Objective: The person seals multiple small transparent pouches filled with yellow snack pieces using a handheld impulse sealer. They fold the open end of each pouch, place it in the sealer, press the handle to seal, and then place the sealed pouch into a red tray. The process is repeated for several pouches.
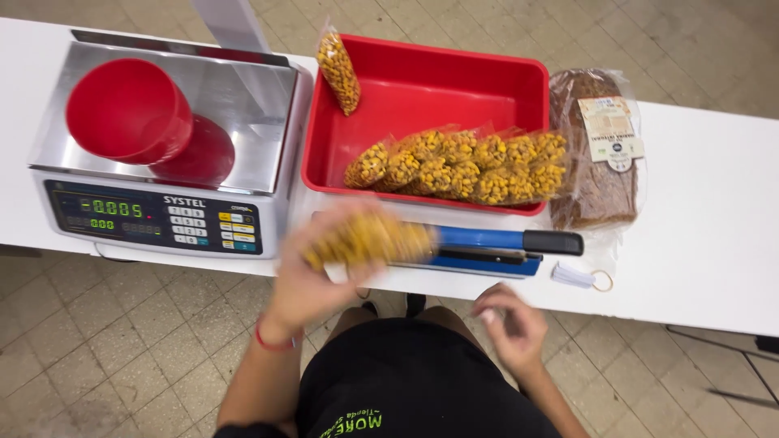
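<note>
Bagging yellow snacks at a white table, one bag in hand.

The left hand (312, 272) is closed around a filled clear bag of yellow snacks (369, 241), blurred, held just over the near end of the blue heat sealer (487, 247) at the table's front edge. The right hand (511, 324) hangs below the table edge, holding nothing, fingers loosely curled. As a judgement, the work looks well along: a row of filled bags (458, 166) lies along the front wall of the red tray (422, 81), one more bag (339, 71) leans on its left rim, and the back half of the tray has room. A red cup (130, 109) stands on the scale (162, 162) to the left; a bagged loaf of bread (596, 146) lies touching the tray's right side. The white table (714, 219) is bare to the right.
</note>
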